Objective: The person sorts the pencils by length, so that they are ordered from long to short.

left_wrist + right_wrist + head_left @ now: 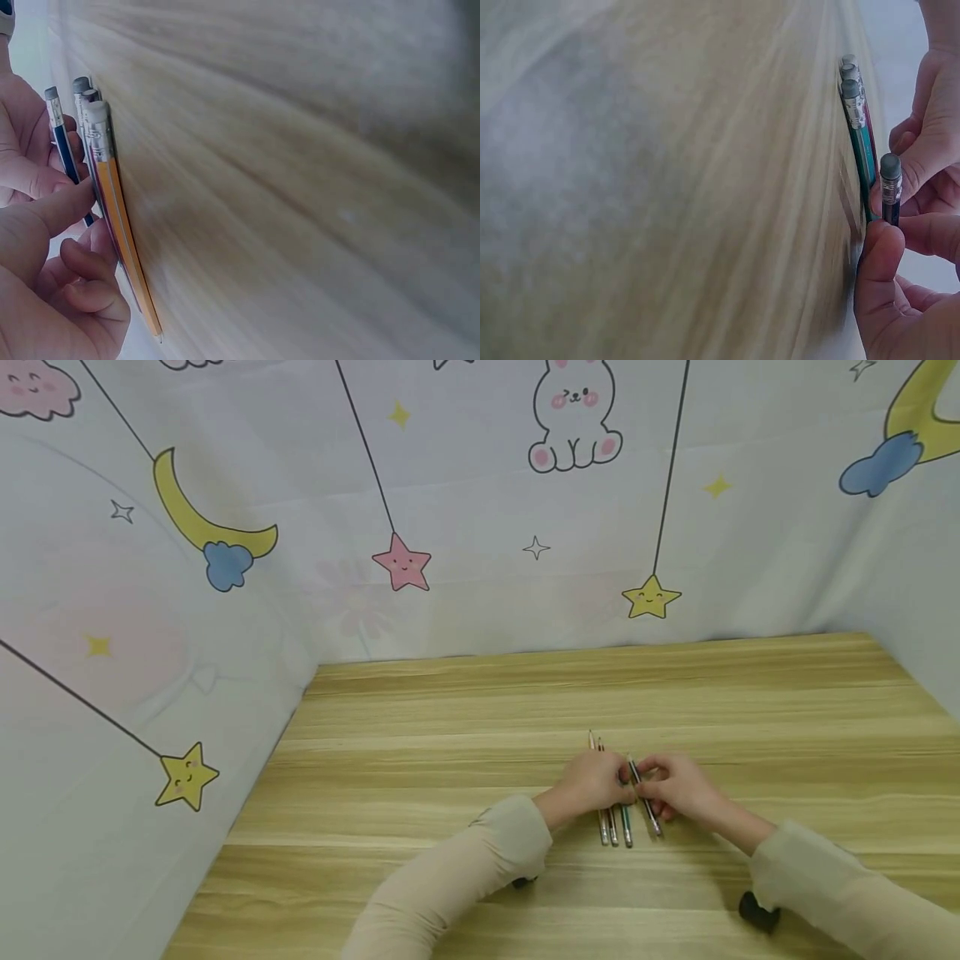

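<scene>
Several pencils lie side by side on the wooden table. In the head view my left hand reaches over them, its thumb and curled fingers at the green pencil. My right hand pinches a dark blue pencil just to the right of the row, eraser end toward me. The left wrist view has an orange pencil nearest, with maroon and green ones partly hidden behind it. In the right wrist view the dark blue pencil's eraser stands out from the row, between thumb and finger.
The wooden table spreads around the hands. A printed fabric backdrop with stars and moons rises behind and to the left. Black wrist-worn pieces hang below the sleeves.
</scene>
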Demonstrator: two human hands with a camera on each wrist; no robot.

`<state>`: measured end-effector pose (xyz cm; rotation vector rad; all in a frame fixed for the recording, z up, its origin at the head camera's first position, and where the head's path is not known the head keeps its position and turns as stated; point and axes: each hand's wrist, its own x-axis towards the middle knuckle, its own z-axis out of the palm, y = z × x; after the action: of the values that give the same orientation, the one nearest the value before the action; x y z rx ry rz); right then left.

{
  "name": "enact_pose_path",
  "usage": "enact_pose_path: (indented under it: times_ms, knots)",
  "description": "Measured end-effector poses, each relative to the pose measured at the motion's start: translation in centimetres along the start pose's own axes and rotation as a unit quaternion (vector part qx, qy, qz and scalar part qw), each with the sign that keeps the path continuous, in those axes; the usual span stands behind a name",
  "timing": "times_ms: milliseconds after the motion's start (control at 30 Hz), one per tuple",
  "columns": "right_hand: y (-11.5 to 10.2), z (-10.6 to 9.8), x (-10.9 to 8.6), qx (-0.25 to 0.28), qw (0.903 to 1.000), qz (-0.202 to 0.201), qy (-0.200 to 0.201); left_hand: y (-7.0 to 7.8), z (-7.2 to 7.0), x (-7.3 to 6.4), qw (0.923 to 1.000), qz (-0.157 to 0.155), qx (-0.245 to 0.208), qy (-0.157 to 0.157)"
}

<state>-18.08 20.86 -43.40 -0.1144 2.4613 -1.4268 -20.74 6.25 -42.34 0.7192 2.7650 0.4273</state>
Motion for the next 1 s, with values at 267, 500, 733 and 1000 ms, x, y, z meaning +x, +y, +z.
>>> enact_pose_path:
  times_ms: [267, 500, 733, 1000]
  knots:
    - [-0.09, 0.35, 0.01, -0.025, 0.9997, -0.003, 0.006, -0.09, -0.12, -0.21, 0.9997, 0.006, 0.019, 0.011]
    - [-0.17, 0.44, 0.0, -0.028, 0.9996, -0.003, 0.008, -0.24, -0.19, -0.22, 0.9999, 0.006, 0.009, 0.013]
    - [-0.3, 0.48, -0.2, -0.03, 0.9995, -0.007, 0.003, -0.14, -0.35, -0.09, 0.9998, 0.011, 0.011, 0.011]
    - [-0.12, 0.62, -0.2, -0.038, 0.9991, -0.016, -0.003, -0.18, -0.2, 0.06, 0.9995, 0.018, 0.022, 0.015]
